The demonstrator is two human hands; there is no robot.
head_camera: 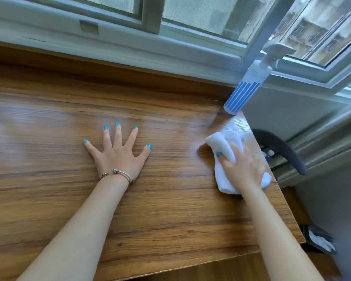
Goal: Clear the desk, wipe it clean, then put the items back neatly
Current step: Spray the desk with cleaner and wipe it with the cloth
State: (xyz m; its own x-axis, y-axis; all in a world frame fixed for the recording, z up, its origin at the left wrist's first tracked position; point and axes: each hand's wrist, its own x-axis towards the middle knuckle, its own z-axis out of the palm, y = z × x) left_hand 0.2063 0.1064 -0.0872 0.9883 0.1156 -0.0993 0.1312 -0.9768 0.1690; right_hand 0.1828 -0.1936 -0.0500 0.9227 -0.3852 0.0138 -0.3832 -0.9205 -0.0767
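We log one white cloth near the desk's right edge, our right hand gripping it with curled fingers, and our left hand lying flat, fingers spread, mid-desk. One spray bottle stands at the far right corner below one window; broad wood-grain surface lies left.

Left hand flat, fingers splayed — right hand curled, gripping.

Both hands on desk.
Left hand flat; right hand to its right, atop cloth; spray bottle beyond right hand, by desk's far corner.
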